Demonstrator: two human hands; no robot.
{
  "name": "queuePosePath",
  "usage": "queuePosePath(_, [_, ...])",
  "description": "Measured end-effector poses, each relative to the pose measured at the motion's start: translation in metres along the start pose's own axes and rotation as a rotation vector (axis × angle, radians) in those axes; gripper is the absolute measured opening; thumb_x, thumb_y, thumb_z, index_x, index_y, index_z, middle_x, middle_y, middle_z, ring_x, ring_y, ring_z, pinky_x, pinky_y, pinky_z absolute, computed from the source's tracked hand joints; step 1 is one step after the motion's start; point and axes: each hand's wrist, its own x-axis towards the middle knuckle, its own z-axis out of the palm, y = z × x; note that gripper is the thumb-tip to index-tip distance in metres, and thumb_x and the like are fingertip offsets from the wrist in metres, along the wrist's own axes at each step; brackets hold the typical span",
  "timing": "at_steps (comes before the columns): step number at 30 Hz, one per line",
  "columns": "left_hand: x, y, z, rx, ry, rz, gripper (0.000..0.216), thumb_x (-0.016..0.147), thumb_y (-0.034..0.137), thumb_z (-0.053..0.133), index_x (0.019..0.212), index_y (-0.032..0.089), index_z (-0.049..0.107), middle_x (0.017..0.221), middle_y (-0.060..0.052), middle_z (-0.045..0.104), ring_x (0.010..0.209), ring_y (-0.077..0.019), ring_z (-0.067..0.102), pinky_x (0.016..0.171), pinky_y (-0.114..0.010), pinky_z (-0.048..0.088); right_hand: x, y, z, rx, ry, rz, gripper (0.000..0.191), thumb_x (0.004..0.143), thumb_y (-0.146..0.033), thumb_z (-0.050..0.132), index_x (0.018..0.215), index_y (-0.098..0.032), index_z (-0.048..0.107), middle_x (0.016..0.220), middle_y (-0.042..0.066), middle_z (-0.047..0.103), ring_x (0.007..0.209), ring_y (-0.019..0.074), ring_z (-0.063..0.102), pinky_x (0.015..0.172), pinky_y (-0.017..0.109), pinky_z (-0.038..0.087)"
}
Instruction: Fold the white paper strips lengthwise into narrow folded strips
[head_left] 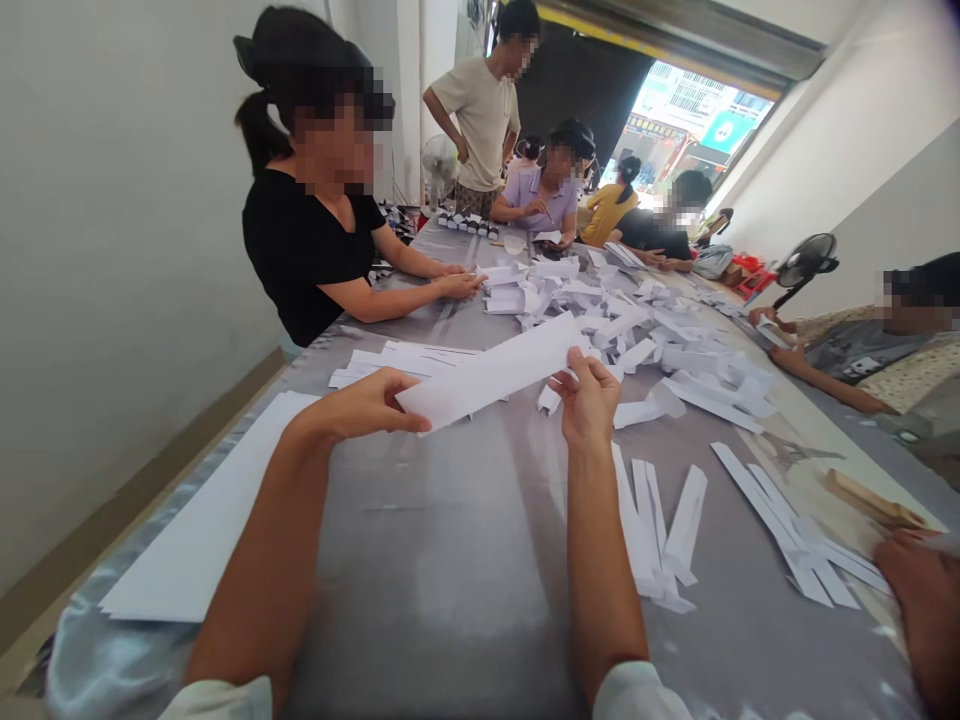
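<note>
A long white strip of paper (495,370) is stretched between my two hands, above the table and tilted up toward the right. My left hand (375,405) pinches its left end, thumb in front and fingers behind. At the right end, my right hand (585,390) grips the paper between thumb and fingers. Below and left of it lies a stack of large white sheets (217,510), partly covered by my left forearm. More flat strips (367,367) rest just beyond my left hand. Folded paper strips (660,520) lie to the right of my right forearm.
A heap of folded white paper pieces (615,310) covers the middle of the grey table (435,580). A person in black (315,240) works at the left side, and others sit around the table. A wooden tool (874,500) lies at the right near a co-worker's hand (915,570).
</note>
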Motion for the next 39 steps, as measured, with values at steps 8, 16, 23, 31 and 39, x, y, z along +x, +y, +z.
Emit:
queuePosePath(8, [0.009, 0.001, 0.012, -0.378, 0.586, 0.250, 0.027, 0.080, 0.040, 0.090, 0.096, 0.019, 0.082, 0.102, -0.008, 0.079, 0.088, -0.0201, 0.074, 0.069, -0.026, 0.055, -0.003, -0.012, -0.003, 0.099, 0.024, -0.044, 0.050, 0.058, -0.035, 0.101, 0.090, -0.020, 0.064, 0.082, -0.007, 0.072, 0.061, 0.0121, 0.075, 0.054, 0.022, 0.066])
queuePosePath(16, [0.002, 0.029, 0.028, -0.452, 0.798, 0.380, 0.039, 0.083, 0.038, 0.090, 0.114, 0.017, 0.079, 0.106, -0.011, 0.080, 0.087, -0.0231, 0.079, 0.066, -0.029, 0.061, -0.003, -0.015, -0.008, 0.026, -0.063, -0.058, 0.041, 0.062, -0.026, 0.082, 0.097, -0.025, 0.062, 0.076, -0.009, 0.069, 0.056, 0.0136, 0.069, 0.045, 0.024, 0.061])
queuePosePath(23, [0.007, 0.023, 0.028, -0.410, 0.774, 0.318, 0.038, 0.083, 0.038, 0.090, 0.112, 0.017, 0.077, 0.089, -0.007, 0.078, 0.080, -0.0208, 0.076, 0.065, -0.028, 0.059, 0.002, -0.034, -0.027, -0.268, -0.159, -0.259, 0.023, 0.077, -0.032, 0.076, 0.096, -0.021, 0.073, 0.086, -0.001, 0.076, 0.086, 0.0191, 0.076, 0.071, 0.028, 0.061])
queuePosePath(31, [0.006, 0.037, 0.045, -0.329, 0.579, 0.413, 0.030, 0.094, 0.043, 0.081, 0.112, 0.019, 0.083, 0.110, -0.009, 0.080, 0.093, -0.0210, 0.074, 0.080, -0.032, 0.065, -0.054, -0.059, -0.003, -0.509, -0.396, -0.478, 0.027, 0.095, -0.039, 0.078, 0.117, -0.025, 0.074, 0.111, 0.006, 0.079, 0.110, 0.0245, 0.076, 0.097, 0.042, 0.059])
queuePosePath(39, [-0.002, 0.052, 0.068, -0.307, 0.524, 0.486, 0.033, 0.098, 0.047, 0.077, 0.119, 0.022, 0.082, 0.091, -0.007, 0.078, 0.080, -0.0212, 0.074, 0.071, -0.034, 0.065, -0.092, -0.042, 0.030, -0.600, -0.519, -0.267, 0.027, 0.094, -0.043, 0.082, 0.110, -0.023, 0.077, 0.094, 0.004, 0.079, 0.083, 0.0193, 0.073, 0.073, 0.031, 0.058])
